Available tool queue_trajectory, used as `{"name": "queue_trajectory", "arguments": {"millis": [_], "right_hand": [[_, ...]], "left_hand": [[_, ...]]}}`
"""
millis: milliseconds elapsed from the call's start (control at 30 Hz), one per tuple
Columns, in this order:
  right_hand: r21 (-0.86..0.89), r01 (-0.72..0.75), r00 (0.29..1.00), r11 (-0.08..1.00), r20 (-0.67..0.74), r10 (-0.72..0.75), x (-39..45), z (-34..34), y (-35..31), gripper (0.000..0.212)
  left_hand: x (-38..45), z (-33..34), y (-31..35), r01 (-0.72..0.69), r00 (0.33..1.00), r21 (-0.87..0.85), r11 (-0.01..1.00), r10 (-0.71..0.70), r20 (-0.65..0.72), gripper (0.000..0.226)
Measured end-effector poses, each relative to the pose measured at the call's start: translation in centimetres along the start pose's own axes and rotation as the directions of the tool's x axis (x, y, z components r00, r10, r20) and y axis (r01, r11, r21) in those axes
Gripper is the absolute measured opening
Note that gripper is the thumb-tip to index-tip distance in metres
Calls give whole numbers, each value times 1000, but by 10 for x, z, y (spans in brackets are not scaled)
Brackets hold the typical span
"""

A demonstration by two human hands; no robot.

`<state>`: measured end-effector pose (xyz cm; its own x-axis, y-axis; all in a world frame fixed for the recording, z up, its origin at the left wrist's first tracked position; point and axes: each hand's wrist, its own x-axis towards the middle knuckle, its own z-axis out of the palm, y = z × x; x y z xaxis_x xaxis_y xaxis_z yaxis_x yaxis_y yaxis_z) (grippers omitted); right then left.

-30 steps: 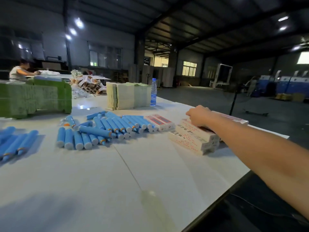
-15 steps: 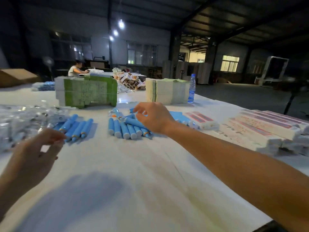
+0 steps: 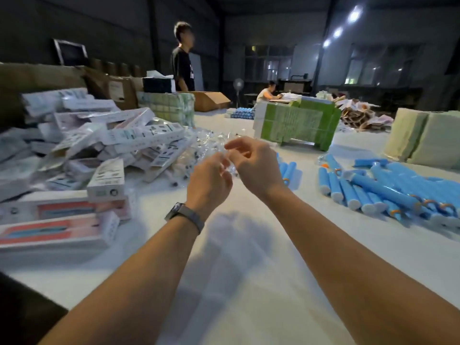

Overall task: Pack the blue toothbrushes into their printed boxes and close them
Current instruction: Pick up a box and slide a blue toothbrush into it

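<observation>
Both hands met over the table; the left hand [image 3: 210,181] and right hand [image 3: 254,163] pinched a clear plastic piece [image 3: 227,165] between them, seemingly a tray to load next; blue toothbrushes [image 3: 378,188] lay right, printed boxes [image 3: 59,230] left.

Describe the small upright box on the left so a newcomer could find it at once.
Start at the jumbled box pile left of the hands. At its near edge, two flat pink boxes lie stacked; the upright box stands just behind them. It alone stands on end, white face toward the camera.
</observation>
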<state>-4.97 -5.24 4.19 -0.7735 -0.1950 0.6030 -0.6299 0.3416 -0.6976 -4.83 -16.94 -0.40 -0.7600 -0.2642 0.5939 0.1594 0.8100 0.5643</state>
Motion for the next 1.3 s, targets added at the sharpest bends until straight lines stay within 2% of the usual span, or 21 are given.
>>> {"name": "queue_trajectory", "arguments": {"millis": [67, 133, 200, 267, 333, 400, 433, 567, 633, 700, 733, 800, 867, 900, 967, 1033, 1067, 1133, 1200, 1267, 1300], "right_hand": [[53, -14, 1000, 999, -13, 14, 1, -2, 4, 15], [46, -3, 1000, 999, 0, 3, -2, -3, 7, 15], [26, 13, 1000, 1000, 24, -14, -4, -5, 8, 18], [46, 8, 999, 999, 32, -10, -5, -7, 7, 21], [72, 8, 999, 997, 49, -11, -5, -7, 4, 23], [63, 29, 997, 998, 76, -33, -6, -6, 3, 24], [49, 40, 995, 998, 87, -44, -6, -5, 2, 24], [46, 59, 992, 997, 110, -63, -9, -4, 2, 27], [46, 67, 990, 997, 124, -72, -9, -5, 3, 26], [42, 71, 988, 997, 131, -76, -9, -5, 3, 26], [40, 71, 989, 997, 131, -76, -9, -5, 4, 26], [36, 66, 989, 997, 127, -70, -8, -4, 5, 24], [39, 43, 994, 998, 100, -47, -7, -4, 8, 22], [43, 27, 997, 999, 75, -30, -7, -4, 9, 22], [79, -12, 1000, 997, 18, 11, -4, -8, 12, 22], [198, -67, 997, 978, -12, 71, -2, -15, 14, 24], [254, -99, 994, 962, -19, 107, 0, -19, 15, 26], [297, -149, 984, 943, -49, 171, 5, -28, 20, 33], [267, -165, 973, 949, -116, 202, 11, -37, 29, 25], [104, -200, 953, 974, -213, 218, 18, -51, 48, 21], [-51, -236, 945, 970, -244, 217, 21, -59, 60, 24]], "left_hand": [[7, -10, -10, 125, 991, 29, 992, -123, -58, 25], [14, -26, -21, 215, 975, 188, 958, -200, -96, 28], [25, -47, -33, 263, 963, 425, 866, -265, -56, 34], [36, -71, -47, 301, 923, 598, 743, -385, 14, 51], [42, -96, -62, 346, 859, 666, 661, -508, 58, 72], [42, -113, -72, 327, 813, 710, 623, -569, 125, 85], [40, -118, -74, 297, 805, 744, 598, -576, 142, 82], [35, -127, -77, 197, 828, 839, 507, -545, 135, 46], [33, -132, -75, 168, 834, 850, 499, -531, 147, 43], [33, -134, -68, 164, 883, 827, 537, -454, 120, 44], [33, -132, -61, 157, 923, 797, 584, -373, 91, 48], [36, -121, -41, 87, 990, 629, 772, -139, 34, 62], [37, -102, -11, -51, 995, 263, 963, 72, -70, 69], [36, -91, 5, -113, 982, 62, 992, 121, -147, 67], [31, -69, 34, -160, 968, -292, 943, 91, -234, 61], [22, -46, 52, -89, 989, -595, 799, -2, -151, 55], [16, -35, 55, -41, 996, -682, 730, -24, -86, 52], [0, -16, 57, 1, 1000, -722, 692, -22, -20, 48], [-13, -4, 53, 50, 999, -739, 672, -22, 47, 49], [-19, 1, 48, 118, 990, -759, 640, -21, 136, 49], [-21, 1, 45, 131, 987, -758, 639, -10, 162, 48]]}}
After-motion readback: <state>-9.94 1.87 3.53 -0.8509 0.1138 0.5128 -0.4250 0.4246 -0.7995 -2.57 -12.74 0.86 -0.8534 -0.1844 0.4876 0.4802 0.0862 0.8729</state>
